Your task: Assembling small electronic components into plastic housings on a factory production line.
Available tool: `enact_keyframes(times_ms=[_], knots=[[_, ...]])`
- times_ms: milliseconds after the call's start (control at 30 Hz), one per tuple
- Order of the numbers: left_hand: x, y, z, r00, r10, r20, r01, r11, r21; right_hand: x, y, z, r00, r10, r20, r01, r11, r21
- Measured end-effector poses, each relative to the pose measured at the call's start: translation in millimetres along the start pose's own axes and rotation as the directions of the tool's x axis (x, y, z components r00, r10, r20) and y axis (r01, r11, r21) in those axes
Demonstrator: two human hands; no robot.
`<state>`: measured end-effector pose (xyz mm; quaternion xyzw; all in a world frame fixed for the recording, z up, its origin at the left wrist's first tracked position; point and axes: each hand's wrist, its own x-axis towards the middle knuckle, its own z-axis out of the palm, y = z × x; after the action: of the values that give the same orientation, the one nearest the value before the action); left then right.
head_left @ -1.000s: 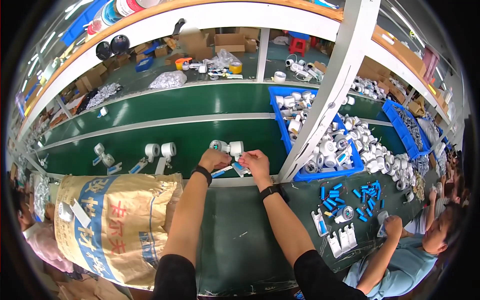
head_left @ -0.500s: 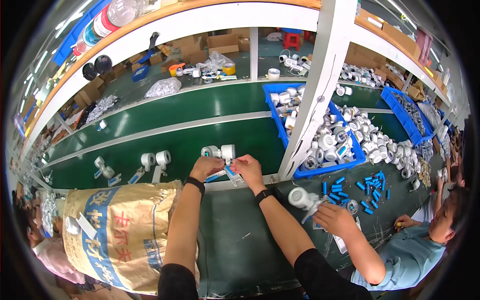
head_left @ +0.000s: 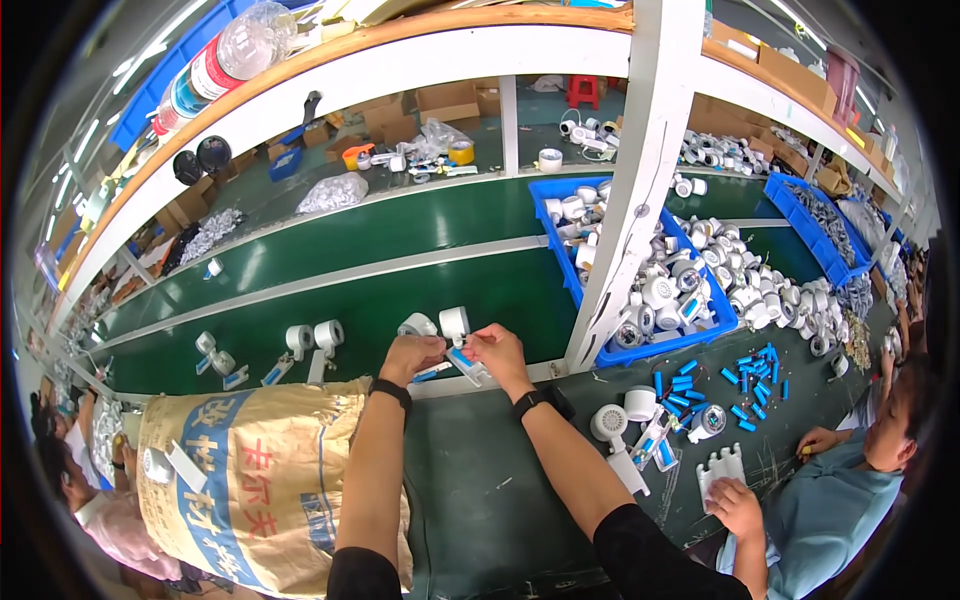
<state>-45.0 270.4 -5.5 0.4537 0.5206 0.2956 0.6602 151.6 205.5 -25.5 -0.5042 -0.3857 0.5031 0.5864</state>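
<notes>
Both my hands are at the near edge of the green belt, close together. Under my right hand [head_left: 497, 352], a white handheld fan [head_left: 454, 323] with a round head and an opened handle showing a blue battery is pinched at its neck. My left hand [head_left: 414, 356] is closed, fingertips at a second white fan [head_left: 418, 325] just left of it; its exact grip is hidden. Blue batteries [head_left: 432, 372] show in the opened handles below my fingers.
More white fans [head_left: 300, 340] lie on the belt to the left. A large tan sack [head_left: 330, 440] is beside my left forearm. Right of the white post [head_left: 640, 150] sits a blue crate [head_left: 715, 325] of fans. Loose blue batteries [head_left: 750, 375] and a co-worker's hand [head_left: 735, 507] are at right.
The co-worker at right has set down a white fan and now touches a white ribbed piece. My hands stay nearly in place; the fan head between them has turned slightly.
</notes>
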Motion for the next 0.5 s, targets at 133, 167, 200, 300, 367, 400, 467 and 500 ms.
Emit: enact_keyframes(times_ms=[133,167,200,300,367,400,467,500], knots=[[0.0,0.1,-8.5,1.000,0.017,0.012,-0.017,1.000,0.018,-0.7,-1.7,2.9,1.000,-0.004,-0.001,0.004,1.000,0.012],[-0.5,-2.0,-10.2,1.000,0.016,0.011,-0.016,1.000,0.019,-1.1,-2.0,3.8,1.000,-0.003,0.007,0.003,1.000,-0.004],[-0.4,-1.7,-8.6,1.000,0.029,-0.006,-0.029,0.999,0.021,-0.1,-1.2,2.3,1.000,-0.005,0.010,0.005,1.000,-0.021],[-4.3,2.1,-12.6,0.990,0.106,-0.092,-0.080,0.965,0.250,-2.5,-0.3,4.7,0.988,-0.152,-0.025,0.135,0.934,-0.330],[-8.9,7.0,-25.1,0.950,0.270,-0.158,-0.093,0.726,0.681,-7.7,-4.0,10.7,0.979,-0.195,-0.054,0.158,0.902,-0.402],[-15.9,14.7,-30.6,0.939,0.309,-0.150,-0.056,0.569,0.820,-10.1,-7.1,15.0,0.966,-0.244,-0.081,0.178,0.862,-0.475],[-7.3,28.0,-34.5,0.908,0.327,-0.262,0.095,0.449,0.889,-1.6,-2.2,7.8,0.953,-0.290,-0.082,0.207,0.827,-0.522],[-11.3,37.6,-36.0,0.882,0.425,-0.205,0.009,0.418,0.908,-0.4,0.5,0.5,0.910,-0.391,-0.137,0.262,0.800,-0.540]])
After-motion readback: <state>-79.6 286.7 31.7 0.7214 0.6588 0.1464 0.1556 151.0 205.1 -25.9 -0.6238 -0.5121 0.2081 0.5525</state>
